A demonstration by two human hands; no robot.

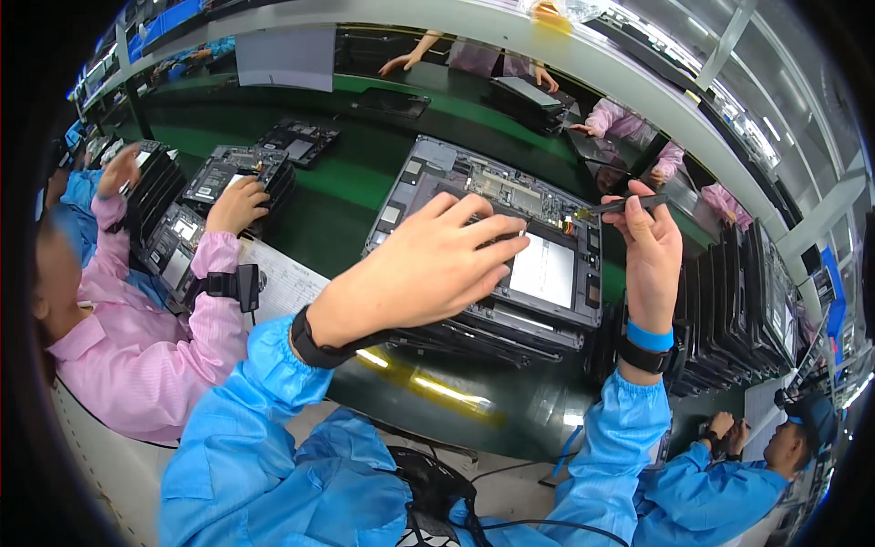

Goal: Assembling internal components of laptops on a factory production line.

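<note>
Opened device chassis (544, 269) lies centrally on a near stack (515, 340). Expect stiffness, but a fragile exposed board (501, 193); grip the outer frame (583, 312). Your left hand (428, 260) spreads over it; your right hand (652, 239) pinches a black tool (624, 205).

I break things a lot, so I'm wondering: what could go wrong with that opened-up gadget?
The black tool in the right hand points close to the circuit parts, so a slip might scratch them. The opened-up gadget seems to sit on a stack of others, so a hard push from the left hand might make it slide.
</note>
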